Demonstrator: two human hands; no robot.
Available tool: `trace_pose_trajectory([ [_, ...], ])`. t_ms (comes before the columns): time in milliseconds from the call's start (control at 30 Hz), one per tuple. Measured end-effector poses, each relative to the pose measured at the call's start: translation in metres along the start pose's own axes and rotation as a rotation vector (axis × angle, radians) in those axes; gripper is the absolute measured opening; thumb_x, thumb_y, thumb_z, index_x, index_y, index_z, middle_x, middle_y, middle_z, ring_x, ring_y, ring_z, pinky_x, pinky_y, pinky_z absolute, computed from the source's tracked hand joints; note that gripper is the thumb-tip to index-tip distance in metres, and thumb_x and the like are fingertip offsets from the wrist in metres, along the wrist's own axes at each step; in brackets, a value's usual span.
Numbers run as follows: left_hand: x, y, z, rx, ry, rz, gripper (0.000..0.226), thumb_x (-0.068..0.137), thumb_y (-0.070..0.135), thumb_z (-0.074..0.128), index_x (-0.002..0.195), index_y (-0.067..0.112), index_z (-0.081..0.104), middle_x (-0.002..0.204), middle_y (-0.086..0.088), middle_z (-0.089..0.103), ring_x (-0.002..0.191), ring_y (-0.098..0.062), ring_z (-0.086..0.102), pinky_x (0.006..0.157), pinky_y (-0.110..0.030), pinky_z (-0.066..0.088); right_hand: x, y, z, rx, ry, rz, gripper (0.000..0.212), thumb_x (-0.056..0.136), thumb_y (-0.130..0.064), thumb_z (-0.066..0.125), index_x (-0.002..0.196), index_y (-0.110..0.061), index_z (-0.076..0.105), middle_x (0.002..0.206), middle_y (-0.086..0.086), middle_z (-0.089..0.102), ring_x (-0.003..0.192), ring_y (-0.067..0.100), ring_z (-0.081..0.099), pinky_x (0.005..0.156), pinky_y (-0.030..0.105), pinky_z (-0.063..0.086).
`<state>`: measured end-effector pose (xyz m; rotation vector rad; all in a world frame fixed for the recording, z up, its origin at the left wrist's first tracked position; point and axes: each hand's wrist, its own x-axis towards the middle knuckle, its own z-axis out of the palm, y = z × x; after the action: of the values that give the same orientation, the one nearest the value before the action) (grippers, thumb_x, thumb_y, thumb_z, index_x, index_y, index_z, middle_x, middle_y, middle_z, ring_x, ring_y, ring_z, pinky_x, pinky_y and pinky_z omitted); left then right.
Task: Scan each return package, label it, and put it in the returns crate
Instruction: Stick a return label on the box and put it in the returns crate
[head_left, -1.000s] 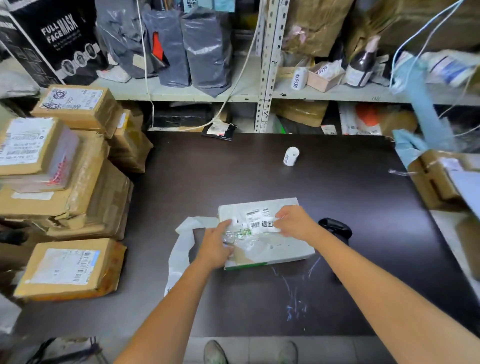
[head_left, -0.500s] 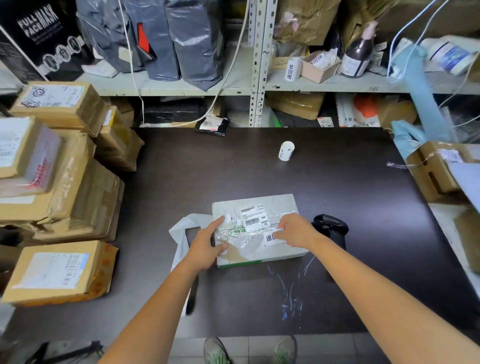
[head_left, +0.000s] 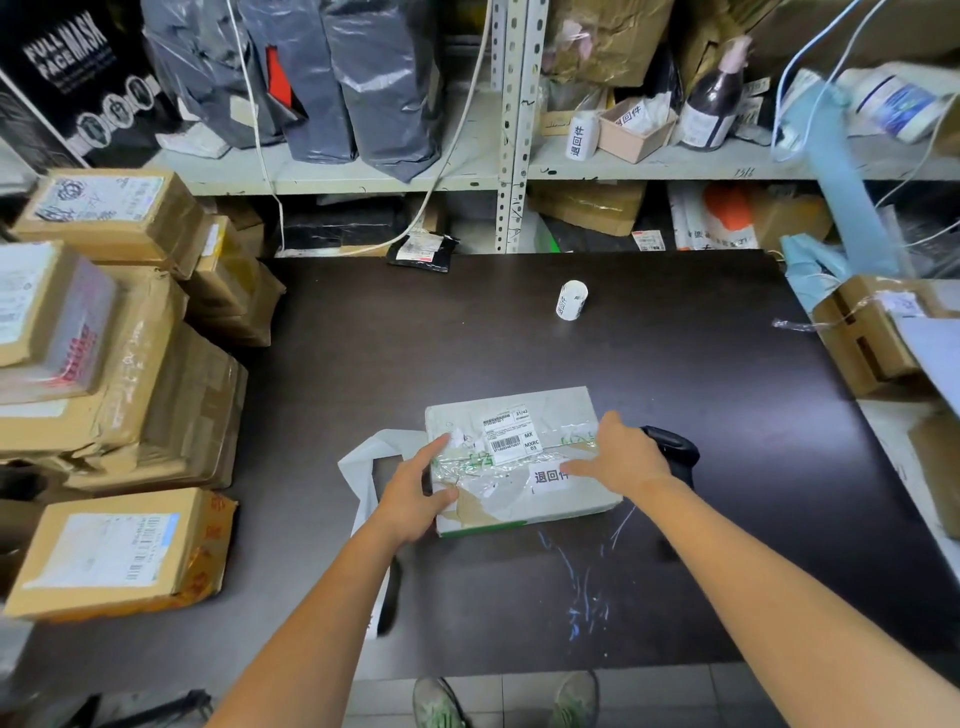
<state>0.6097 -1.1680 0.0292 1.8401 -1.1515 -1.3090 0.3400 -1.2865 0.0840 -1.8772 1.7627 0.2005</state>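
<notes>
parcel (head_left: 540, 499): flat, grey-white, lying on the dark tabletop (head_left: 701, 395), at the centre and towards the near edge; crumpled clear tape runs across its top.
shipping label (head_left: 511, 434): white with a barcode, stuck on the far half of the parcel's top.
return sticker (head_left: 545, 477): small, white, three black characters; lies on the near right part of the parcel's top.
left hand (head_left: 415, 493): fingers straight and spread, resting on the parcel's left end, thumb by the near-left corner; nothing is pinched.
right hand (head_left: 623, 460): palm down, fingers straight, over the parcel's right end; one fingertip presses the right edge of the return sticker.
scanner (head_left: 675, 452): black, on the tabletop just right of the parcel, partly hidden behind the right hand.
sticker roll (head_left: 571, 300): small, white, standing at far centre, well apart from the parcel.
white bag (head_left: 358, 462): lies flat just left of the parcel, partly under the left forearm.
cardboard boxes (head_left: 130, 395): stacked along the tabletop's left side.
shelf (head_left: 363, 179): beyond the far edge, carrying grey bags (head_left: 374, 88).
</notes>
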Motion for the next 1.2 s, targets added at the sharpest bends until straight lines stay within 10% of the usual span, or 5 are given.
trace_pose_trajectory([
  [333, -0.004, 0.001, 0.007, -0.114, 0.012, -0.076, 0.078, 0.087, 0.003, 0.063, 0.133, 0.061, 0.040, 0.122, 0.001, 0.064, 0.100, -0.027, 0.068, 0.083, -0.054, 0.057, 0.007, 0.018, 0.016, 0.350, -0.059, 0.024, 0.060, 0.082, -0.034, 0.076, 0.133, -0.021, 0.048, 0.127, 0.000, 0.061, 0.113, 0.023, 0.058, 0.093, 0.037, 0.050],
  [533, -0.027, 0.029, 0.003, -0.132, 0.124, -0.007, 0.071, 0.091, 0.001, 0.059, 0.139, 0.051, 0.040, 0.107, 0.011, 0.063, 0.067, -0.005, 0.057, 0.065, -0.032, 0.057, 0.002, 0.008, -0.009, 0.319, 0.034, -0.082, 0.059, 0.081, -0.038, 0.075, 0.131, -0.024, 0.046, 0.123, -0.001, 0.061, 0.109, 0.024, 0.057, 0.087, 0.037, 0.049],
  [633, -0.049, 0.052, -0.019, -0.135, 0.240, 0.012, 0.072, 0.092, 0.006, 0.059, 0.136, 0.059, 0.039, 0.127, 0.012, 0.055, 0.090, -0.012, 0.061, 0.082, -0.049, 0.057, -0.002, -0.018, -0.033, 0.339, 0.072, -0.205, 0.058, 0.081, -0.038, 0.074, 0.130, -0.026, 0.046, 0.124, -0.004, 0.062, 0.112, 0.023, 0.057, 0.088, 0.036, 0.047],
  [833, -0.157, 0.060, -0.053, -0.054, 0.541, 0.051, 0.075, 0.089, 0.005, 0.064, 0.139, 0.051, 0.034, 0.146, 0.010, 0.041, 0.133, -0.011, 0.043, 0.107, -0.028, 0.039, -0.041, -0.095, -0.045, 0.321, 0.000, -0.511, 0.062, 0.080, -0.039, 0.075, 0.133, -0.028, 0.045, 0.126, -0.006, 0.061, 0.112, 0.022, 0.058, 0.086, 0.034, 0.045],
  [1200, -0.439, -0.032, -0.027, -0.213, 1.083, -0.210, 0.079, 0.090, 0.007, 0.065, 0.145, 0.050, 0.027, 0.146, 0.016, 0.036, 0.128, -0.009, 0.044, 0.083, -0.006, 0.042, -0.230, -0.213, 0.065, 0.084, -0.317, -1.003, 0.066, 0.077, -0.045, 0.075, 0.132, -0.027, 0.045, 0.125, -0.001, 0.063, 0.113, 0.025, 0.059, 0.093, 0.042, 0.049],
])
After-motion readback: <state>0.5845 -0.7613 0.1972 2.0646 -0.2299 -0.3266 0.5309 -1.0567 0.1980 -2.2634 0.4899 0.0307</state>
